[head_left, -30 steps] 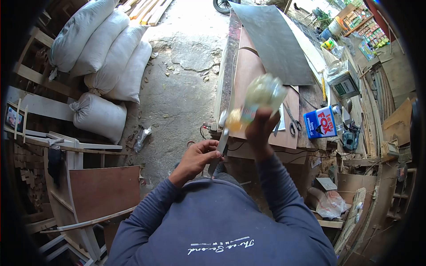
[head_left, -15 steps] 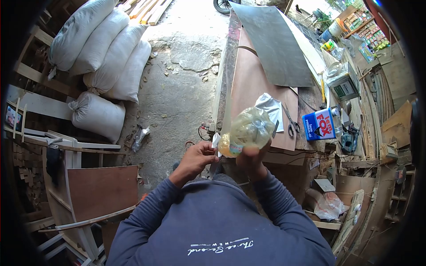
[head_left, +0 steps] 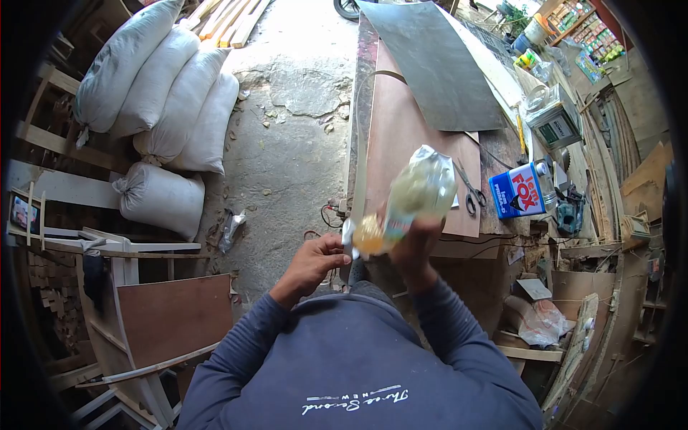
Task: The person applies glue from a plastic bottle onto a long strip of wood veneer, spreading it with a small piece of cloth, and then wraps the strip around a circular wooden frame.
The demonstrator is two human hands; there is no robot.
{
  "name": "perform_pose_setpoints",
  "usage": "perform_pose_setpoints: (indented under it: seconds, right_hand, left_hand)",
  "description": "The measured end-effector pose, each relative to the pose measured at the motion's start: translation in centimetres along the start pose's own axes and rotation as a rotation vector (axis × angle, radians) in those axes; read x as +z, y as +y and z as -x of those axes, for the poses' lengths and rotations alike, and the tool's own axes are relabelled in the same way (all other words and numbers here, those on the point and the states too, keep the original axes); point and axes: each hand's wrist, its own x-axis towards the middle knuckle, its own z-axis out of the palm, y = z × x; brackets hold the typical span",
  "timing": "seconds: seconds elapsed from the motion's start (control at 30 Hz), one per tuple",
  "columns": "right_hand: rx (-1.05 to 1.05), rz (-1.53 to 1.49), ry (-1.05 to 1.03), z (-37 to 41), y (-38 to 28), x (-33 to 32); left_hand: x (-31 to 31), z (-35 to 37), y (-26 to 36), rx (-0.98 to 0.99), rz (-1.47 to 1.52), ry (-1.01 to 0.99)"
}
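Observation:
My right hand [head_left: 416,247] is wrapped round a cloudy plastic bottle [head_left: 421,190], blurred by motion. The bottle is tilted, its yellowish neck end [head_left: 371,235] pointing down and left toward my left hand [head_left: 312,264]. Thumb and fingers of that hand pinch a thin whitish strip [head_left: 347,233], which stands up close beside the bottle's neck. Behind the bottle lies a reddish-brown plywood panel [head_left: 401,122] on the workbench. A pair of scissors [head_left: 470,192] rests right of the bottle, and a blue and white FOX glue can [head_left: 516,190] stands farther right.
A grey flexible sheet [head_left: 437,72] lies across the bench's far part. A square metal tin [head_left: 555,122] and a power tool [head_left: 570,215] are at the right. White sacks [head_left: 161,197] are piled on the floor at left, above a wooden frame with a brown panel [head_left: 175,315].
The bottle has turned in my right hand's grip, its base swinging up and away, with the neck still near the strip. My left hand keeps its pinch almost in place.

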Motion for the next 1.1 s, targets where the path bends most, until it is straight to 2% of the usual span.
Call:
perform_pose_setpoints:
  seconds: [0.03, 0.1, 0.13, 0.17, 0.27, 0.37, 0.47, 0.5, 0.57, 0.67, 0.7, 0.73, 0.8, 0.87, 0.9, 1.03, 1.1]
  right_hand:
    - [0.003, -0.062, -0.02, 0.8, -1.2, 0.8]
    - [-0.124, 0.052, 0.013, 0.2, -1.2, 1.1]
    - [-0.248, 0.229, 0.067, -1.3, 0.0, 0.6]
    - [-0.273, 0.339, 0.087, -2.5, 0.6, 0.1]
    - [-0.145, 0.436, 0.085, -4.9, 1.2, -0.5]
    - [-0.176, 0.28, 0.036, -3.0, -0.6, 0.4]
    - [-0.336, 0.264, 0.009, -0.7, 0.4, 1.3]
    - [-0.364, 0.315, 0.004, -0.9, 0.9, 1.0]
    - [-0.179, 0.404, 0.048, -3.3, 1.2, 0.1]
    - [-0.178, 0.329, 0.143, -5.3, 1.6, 0.2]
    - [-0.173, 0.287, 0.147, -4.4, 1.6, -0.2]
    - [-0.186, 0.289, 0.033, -3.2, 0.4, -0.2]
    - [-0.254, 0.239, 0.117, 0.2, -0.5, 1.3]
    - [-0.316, 0.296, 0.077, 0.9, 0.2, 1.1]
    - [-0.38, 0.434, 0.014, 0.0, 0.9, 0.3]
    - [-0.152, 0.251, 0.076, -5.8, 1.9, 1.6]
    - [-0.176, 0.327, 0.054, -5.8, 1.3, 1.6]
  left_hand:
    - [0.0, 0.1, 0.1, -0.018, 0.006, -0.002]
    - [0.0, 0.0, 0.3, -0.028, -0.012, -0.016]
    - [0.2, 0.0, 0.3, -0.024, -0.034, -0.03]
    - [0.4, 0.1, 0.2, -0.022, -0.055, -0.044]
    - [1.6, 0.1, 1.1, -0.046, 0.007, 0.0]
    - [1.0, -0.4, 0.5, -0.075, -0.132, 0.026]
    - [1.3, -0.5, 1.9, -0.129, -0.192, 0.027]
    - [1.4, -0.5, 1.8, -0.077, -0.116, 0.013]
    - [1.7, -0.2, 1.4, 0.015, 0.032, -0.023]
    - [1.5, 0.5, 1.1, -0.059, -0.021, 0.045]
    - [1.1, 0.4, 0.9, -0.079, -0.03, 0.074]
    - [0.9, 0.3, 0.7, -0.065, -0.015, 0.089]
    - [0.5, 0.2, 0.7, -0.069, 0.039, 0.104]
    - [0.3, 0.0, 0.8, -0.071, 0.064, 0.091]
    - [0.4, 0.1, 0.7, -0.078, 0.06, 0.071]
    - [1.3, 0.9, 1.2, -0.065, -0.009, 0.032]
    - [1.9, 1.6, 1.2, 0.005, -0.007, 0.046]
